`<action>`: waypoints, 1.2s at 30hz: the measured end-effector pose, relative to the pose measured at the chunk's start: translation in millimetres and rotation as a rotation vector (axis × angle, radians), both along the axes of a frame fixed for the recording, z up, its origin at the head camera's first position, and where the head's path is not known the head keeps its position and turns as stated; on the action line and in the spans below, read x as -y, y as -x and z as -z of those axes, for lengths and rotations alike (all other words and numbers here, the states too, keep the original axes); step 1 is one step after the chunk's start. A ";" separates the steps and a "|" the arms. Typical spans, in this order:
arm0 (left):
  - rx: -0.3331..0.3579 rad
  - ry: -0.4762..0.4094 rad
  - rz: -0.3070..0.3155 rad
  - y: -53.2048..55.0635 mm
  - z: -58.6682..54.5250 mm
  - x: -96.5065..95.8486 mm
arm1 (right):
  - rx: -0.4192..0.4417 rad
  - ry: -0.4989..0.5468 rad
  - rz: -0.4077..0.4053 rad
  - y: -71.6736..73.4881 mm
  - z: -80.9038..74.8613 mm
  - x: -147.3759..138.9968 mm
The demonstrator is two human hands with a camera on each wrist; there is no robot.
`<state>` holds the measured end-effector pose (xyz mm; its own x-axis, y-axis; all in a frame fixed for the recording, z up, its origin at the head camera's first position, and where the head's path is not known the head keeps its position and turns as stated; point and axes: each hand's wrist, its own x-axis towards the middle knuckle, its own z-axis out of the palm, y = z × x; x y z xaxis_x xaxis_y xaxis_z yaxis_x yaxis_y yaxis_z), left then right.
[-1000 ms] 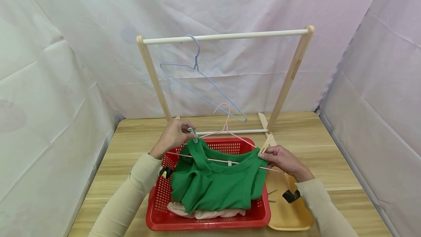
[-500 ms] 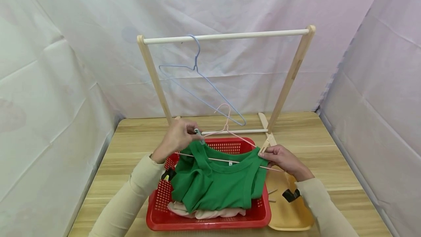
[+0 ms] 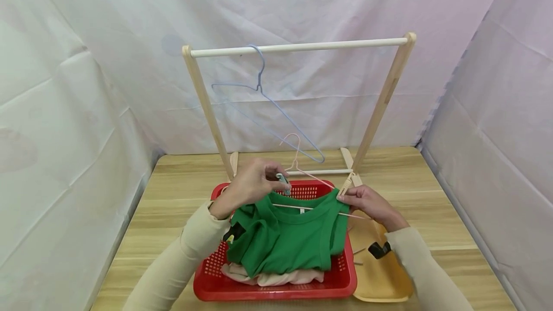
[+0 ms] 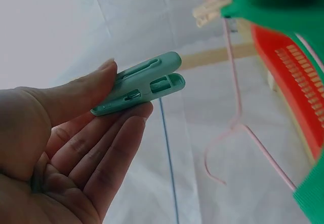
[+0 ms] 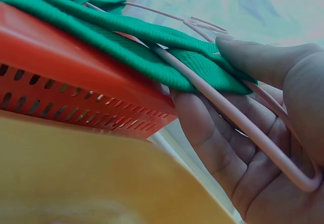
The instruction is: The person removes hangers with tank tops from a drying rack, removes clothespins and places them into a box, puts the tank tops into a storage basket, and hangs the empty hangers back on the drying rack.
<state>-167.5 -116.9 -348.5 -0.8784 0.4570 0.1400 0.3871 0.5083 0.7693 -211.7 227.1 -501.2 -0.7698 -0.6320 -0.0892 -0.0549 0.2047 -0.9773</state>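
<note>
My left hand [image 3: 255, 184] pinches a mint-green clothespin [image 4: 142, 84] between thumb and fingers, above the neckline of a green sleeveless top [image 3: 298, 239]. Nothing sits between that clothespin's tips in the left wrist view. The top lies over the red basket with a pink hanger [image 5: 253, 133] threaded through it. At the right shoulder, my right hand [image 3: 373, 205] pinches the strap, and the hanger's end passes by its palm. A cream clothespin [image 3: 345, 185] stands at that same shoulder. The left shoulder is partly hidden behind my left hand.
The red basket [image 3: 276, 293] also holds pale pink cloth [image 3: 289, 278]. Right of it is a yellow tray [image 3: 380, 297] with a few thin sticks visible. Behind stands a wooden rack with a white rail [image 3: 319, 46], where a blue hanger [image 3: 259, 83] hangs.
My left hand has moved right with the mint-green clothespin, from the top's left strap to near the middle of the neckline. My right hand has kept its hold, shifting only slightly.
</note>
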 end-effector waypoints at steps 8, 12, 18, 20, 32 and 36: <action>-0.020 -0.001 0.106 -3.9 -9.1 -28.2 | -0.009 -0.040 0.003 6.7 -0.1 2.0; -0.030 0.039 0.147 -6.2 -11.3 -42.2 | -0.019 -0.045 -0.008 8.9 0.0 2.9; -0.067 0.089 0.199 -7.5 -11.0 -60.8 | -0.016 -0.040 -0.010 11.1 2.4 3.5; -0.078 0.106 0.212 -8.0 -10.5 -66.4 | -0.011 -0.037 -0.009 11.6 3.0 3.7; -0.043 0.150 0.270 -9.8 -4.2 -90.5 | 0.045 -0.005 -0.010 11.2 3.7 4.4; -0.064 0.165 0.280 -10.5 -2.6 -99.2 | 0.070 0.004 -0.014 11.5 3.5 3.7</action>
<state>-157.0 -17.7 -345.9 -0.7071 0.7007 0.0948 0.5746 0.4913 0.6546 -223.2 223.4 -504.7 -0.7529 -0.6431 -0.1397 0.0104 0.2007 -0.9796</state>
